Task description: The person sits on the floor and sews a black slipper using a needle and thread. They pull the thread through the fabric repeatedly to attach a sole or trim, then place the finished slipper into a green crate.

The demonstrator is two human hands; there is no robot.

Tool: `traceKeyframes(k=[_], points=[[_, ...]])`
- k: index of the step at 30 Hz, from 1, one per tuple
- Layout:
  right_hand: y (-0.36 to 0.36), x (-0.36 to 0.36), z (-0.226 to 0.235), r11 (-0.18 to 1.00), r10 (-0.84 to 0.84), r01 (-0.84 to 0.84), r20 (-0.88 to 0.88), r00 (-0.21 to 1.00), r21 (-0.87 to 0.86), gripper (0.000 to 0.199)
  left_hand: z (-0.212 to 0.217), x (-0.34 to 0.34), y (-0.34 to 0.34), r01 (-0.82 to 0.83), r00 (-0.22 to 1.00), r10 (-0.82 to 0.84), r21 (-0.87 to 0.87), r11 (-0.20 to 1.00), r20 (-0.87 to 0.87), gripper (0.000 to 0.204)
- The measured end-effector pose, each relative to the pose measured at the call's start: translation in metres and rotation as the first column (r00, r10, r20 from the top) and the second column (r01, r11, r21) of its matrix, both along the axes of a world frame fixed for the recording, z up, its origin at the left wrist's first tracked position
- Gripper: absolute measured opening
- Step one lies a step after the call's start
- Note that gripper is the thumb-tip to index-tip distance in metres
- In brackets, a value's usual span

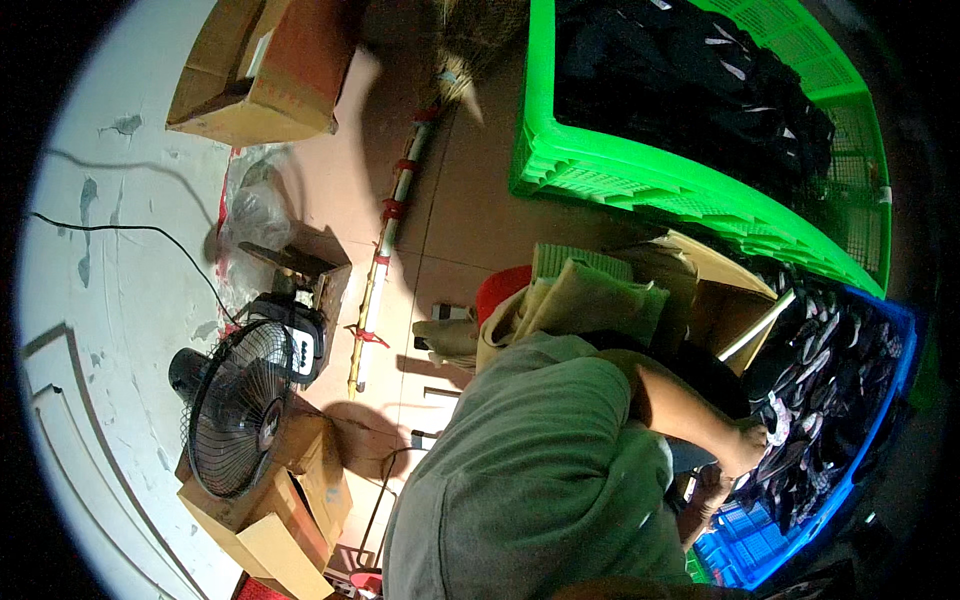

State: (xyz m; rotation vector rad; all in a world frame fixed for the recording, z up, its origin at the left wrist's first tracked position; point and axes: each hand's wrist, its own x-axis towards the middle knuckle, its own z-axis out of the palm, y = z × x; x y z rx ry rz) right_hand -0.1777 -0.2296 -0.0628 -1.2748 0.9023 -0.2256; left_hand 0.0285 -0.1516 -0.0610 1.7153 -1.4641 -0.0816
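Note:
My left hand [745, 450] reaches over the near side of the blue crate [908, 350], its bare forearm coming out of a grey-green sleeve. Its fingers are closed against a pale, speckled curved piece [777, 420]. Just below it is my right hand [708, 488], fingers curled; what they hold is too small and shadowed to make out. Many small dark pieces with pale edges [825, 370] fill much of the crate. Dark-clothed legs are partly hidden beneath my left arm.
A green crate [640, 165] heaped with black pieces [680, 80] stands ahead. Near it are an open carton [715, 270] and folded tan cloth [590, 300]. Leftward are a fan [240, 410], cartons [255, 75], a broom [385, 230] and a trailing cable [130, 228].

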Motion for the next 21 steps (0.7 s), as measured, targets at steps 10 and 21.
traceKeyframes(k=[10, 21], points=[[0.006, 0.005, -0.002, 0.999, -0.031, 0.031, -0.003, 1.0, -0.029, 0.029, 0.005, 0.007, 0.015, 0.151, 0.988, -0.15, 0.017, 0.988, -0.033, 0.069], [0.015, 0.016, -0.014, 0.999, -0.041, 0.041, 0.034, 0.999, -0.017, 0.032, -0.016, -0.022, -0.02, 0.036, 0.999, -0.037, 0.022, 0.999, 0.013, 0.069]])
